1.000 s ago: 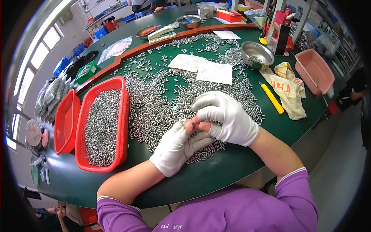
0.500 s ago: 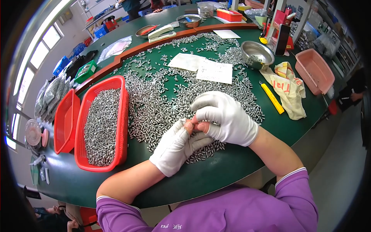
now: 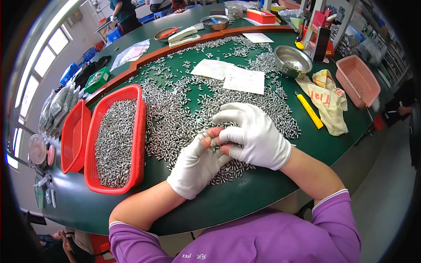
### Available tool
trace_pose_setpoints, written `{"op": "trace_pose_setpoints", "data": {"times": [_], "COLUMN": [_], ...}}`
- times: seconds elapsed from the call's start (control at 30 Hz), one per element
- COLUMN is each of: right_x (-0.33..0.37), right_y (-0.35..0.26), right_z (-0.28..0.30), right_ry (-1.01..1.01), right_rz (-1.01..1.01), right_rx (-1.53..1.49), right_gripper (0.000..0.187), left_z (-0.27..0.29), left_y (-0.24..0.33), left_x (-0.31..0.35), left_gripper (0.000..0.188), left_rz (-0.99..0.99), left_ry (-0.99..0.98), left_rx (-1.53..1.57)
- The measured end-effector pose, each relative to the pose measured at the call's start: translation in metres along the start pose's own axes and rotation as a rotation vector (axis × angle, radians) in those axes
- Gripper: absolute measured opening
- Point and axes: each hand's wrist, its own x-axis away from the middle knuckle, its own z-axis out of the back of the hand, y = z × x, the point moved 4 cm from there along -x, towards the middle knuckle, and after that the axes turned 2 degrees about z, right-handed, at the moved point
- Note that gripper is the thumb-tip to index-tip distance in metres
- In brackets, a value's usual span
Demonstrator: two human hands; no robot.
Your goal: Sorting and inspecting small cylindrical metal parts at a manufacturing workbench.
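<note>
Both my hands wear white gloves that leave some fingertips bare. My left hand is palm up with its thumb and fingers curled together. My right hand arches over from the right, fingers bent, its tips meeting the left fingertips. Whatever lies between the fingertips is too small and covered to make out. Under and around the hands spreads a wide heap of small silver, bullet-shaped metal pieces. To the left, a red plastic basket is filled with the same kind of pieces.
Beside the full basket stands another red basket. Paper sheets lie on the heap. On the right are a metal bowl, a yellow cutter knife, a cloth and a pink basket. A brown wooden rim borders the heap's far side.
My fingertips have shifted slightly left and opened a small gap between the hands. The right hand has tipped a little. In the background, a person has moved further into view.
</note>
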Motion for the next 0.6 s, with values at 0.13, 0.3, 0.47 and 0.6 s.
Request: {"op": "trace_pose_setpoints", "data": {"times": [0.13, 0.3, 0.47, 0.6], "right_x": [0.0, 0.005, 0.009, 0.011], "right_y": [-0.004, 0.001, 0.011, 0.014], "right_z": [-0.003, -0.005, 0.0, -0.003], "right_ry": [-0.026, 0.029, 0.087, 0.03], "right_rz": [-0.105, -0.185, -0.366, -0.435], "right_rx": [0.024, -0.034, -0.295, -0.396], "right_gripper": [0.019, 0.015, 0.01, 0.012], "left_z": [-0.001, -0.002, -0.007, -0.006], "left_y": [-0.001, 0.0, -0.001, -0.001], "left_x": [-0.002, -0.002, -0.001, -0.001], "left_gripper": [0.034, 0.046, 0.034, 0.02], "left_rz": [0.01, 0.01, 0.037, 0.049], "left_ry": [0.005, 0.005, 0.018, 0.054], "left_rx": [0.064, -0.004, -0.084, -0.097]}}
